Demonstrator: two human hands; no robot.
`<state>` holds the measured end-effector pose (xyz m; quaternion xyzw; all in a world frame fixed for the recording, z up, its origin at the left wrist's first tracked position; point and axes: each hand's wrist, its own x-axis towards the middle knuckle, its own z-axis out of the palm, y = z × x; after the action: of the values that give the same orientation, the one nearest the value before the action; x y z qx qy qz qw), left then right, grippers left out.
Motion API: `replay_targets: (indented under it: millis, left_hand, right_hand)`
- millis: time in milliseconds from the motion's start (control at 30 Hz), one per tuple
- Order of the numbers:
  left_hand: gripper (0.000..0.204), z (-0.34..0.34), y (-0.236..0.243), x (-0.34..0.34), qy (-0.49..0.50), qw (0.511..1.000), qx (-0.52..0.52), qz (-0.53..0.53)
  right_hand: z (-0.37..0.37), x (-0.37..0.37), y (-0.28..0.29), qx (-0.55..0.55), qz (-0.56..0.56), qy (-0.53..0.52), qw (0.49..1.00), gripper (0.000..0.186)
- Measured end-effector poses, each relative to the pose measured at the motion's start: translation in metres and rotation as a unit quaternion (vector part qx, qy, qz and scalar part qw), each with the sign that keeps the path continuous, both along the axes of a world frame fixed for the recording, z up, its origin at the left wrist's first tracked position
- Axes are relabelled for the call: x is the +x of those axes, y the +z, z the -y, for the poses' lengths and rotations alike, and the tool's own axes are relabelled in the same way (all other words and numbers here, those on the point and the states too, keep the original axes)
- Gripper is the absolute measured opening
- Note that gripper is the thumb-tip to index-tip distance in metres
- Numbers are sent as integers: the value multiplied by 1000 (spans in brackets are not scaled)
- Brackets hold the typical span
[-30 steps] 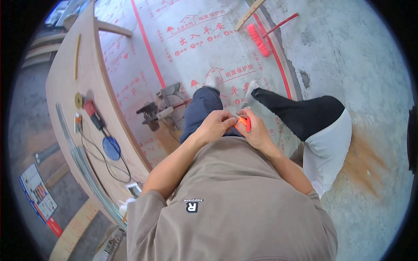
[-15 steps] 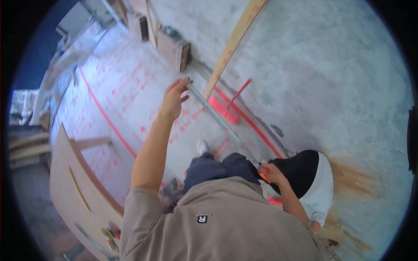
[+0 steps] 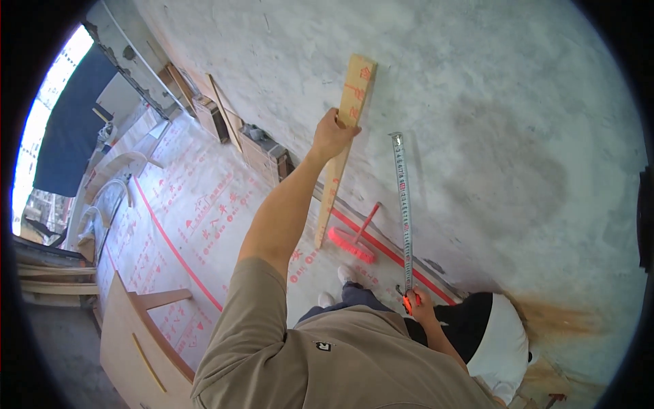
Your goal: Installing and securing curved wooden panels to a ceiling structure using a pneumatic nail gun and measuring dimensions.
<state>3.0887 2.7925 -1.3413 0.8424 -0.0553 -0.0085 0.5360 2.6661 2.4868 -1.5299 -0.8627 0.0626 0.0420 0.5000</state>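
Observation:
My left hand (image 3: 334, 135) is closed around the upper part of a long wooden board (image 3: 357, 80). The board leans up along the grey wall, its lower end down by the floor. An orange and black tape measure (image 3: 410, 301) is gripped in my right hand (image 3: 424, 310), low and close to my body. Its metal blade (image 3: 403, 204) is drawn far out and stands up in front of the wall, to the right of the board. The hooked tip of the blade is free, held by no hand.
On the marked floor covering lies a pink-red broom head (image 3: 352, 245) with a short red handle. A brown wooden panel (image 3: 129, 354) stands at lower left. Near my right arm is a black and white rounded thing (image 3: 497, 334) of unclear kind. Wooden boxes (image 3: 262, 153) line the wall.
My left hand has let go of the tape blade's end, moved up and right, and taken hold of the wooden board. The blade now points upward. The view has shifted.

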Motion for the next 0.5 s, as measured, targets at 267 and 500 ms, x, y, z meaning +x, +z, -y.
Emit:
replay_targets:
  millis: [267,500]
  left_hand:
    - [43,-62,51,-63,69,973,-171,137]
    - [30,-133,143,-116,-12,966,-153,210]
  right_hand:
    - [-40,157,26,161,-28,99,982,25]
    - [-129,249,86,229,-8,239,944,22]
